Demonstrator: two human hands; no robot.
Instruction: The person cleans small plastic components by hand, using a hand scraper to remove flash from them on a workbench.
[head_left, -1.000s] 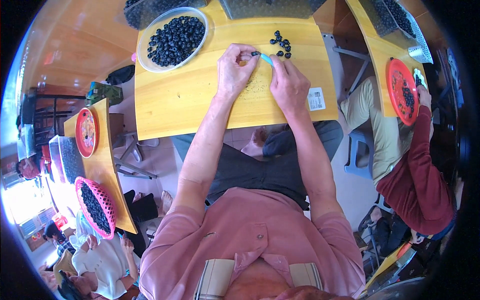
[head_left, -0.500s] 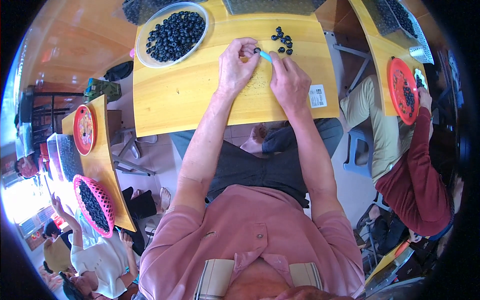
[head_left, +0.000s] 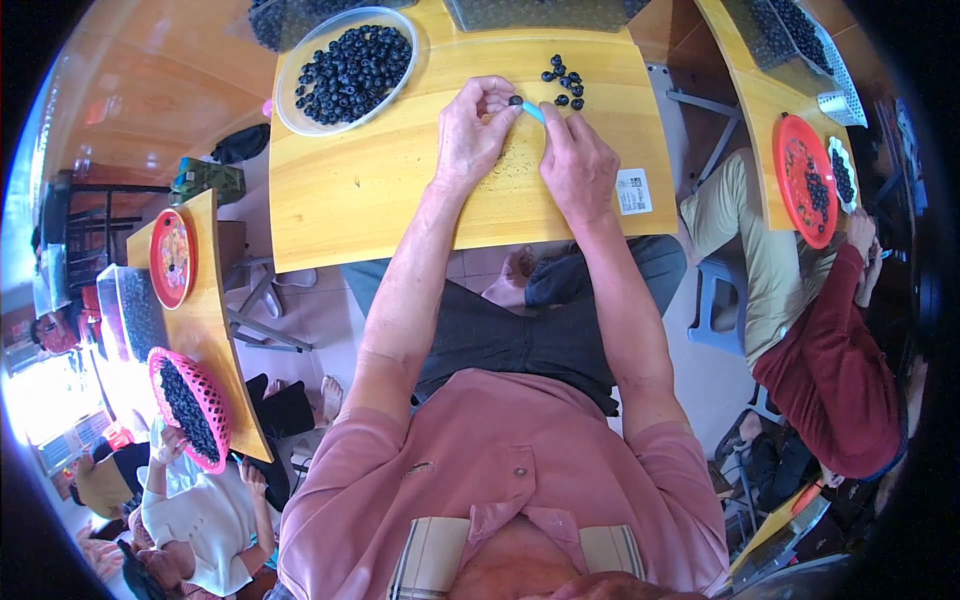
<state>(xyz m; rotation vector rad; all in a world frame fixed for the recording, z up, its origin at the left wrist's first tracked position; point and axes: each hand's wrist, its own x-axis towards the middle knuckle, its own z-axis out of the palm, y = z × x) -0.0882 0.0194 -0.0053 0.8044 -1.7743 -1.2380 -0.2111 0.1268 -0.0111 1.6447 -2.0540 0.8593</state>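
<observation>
- Pinching one dark round piece (head_left: 516, 100) in the left hand's (head_left: 470, 135) thumb-and-finger grip, right of the clear round bowl (head_left: 318, 128).
- Right hand (head_left: 582, 160), further right of the bowl: grip closed around a blue tool (head_left: 534, 112), tip at the piece; contact too small to tell.
- Just changed: hardly anything here. Both hands nearly in place since half a second ago; piece looks darker on top, maybe turned slightly. Reads as the same piece being worked.
- Loose pieces (head_left: 565, 82) right of the bowl on the bench (head_left: 350, 220), apart from both hands; no clear change.
- Bigger change, far right of the bowl: co-worker's hand (head_left: 860, 232) now off the white dish (head_left: 838, 143).
- Lower left of the bowl: another co-worker's hand (head_left: 172, 443) now at the pink basket (head_left: 212, 395).
</observation>
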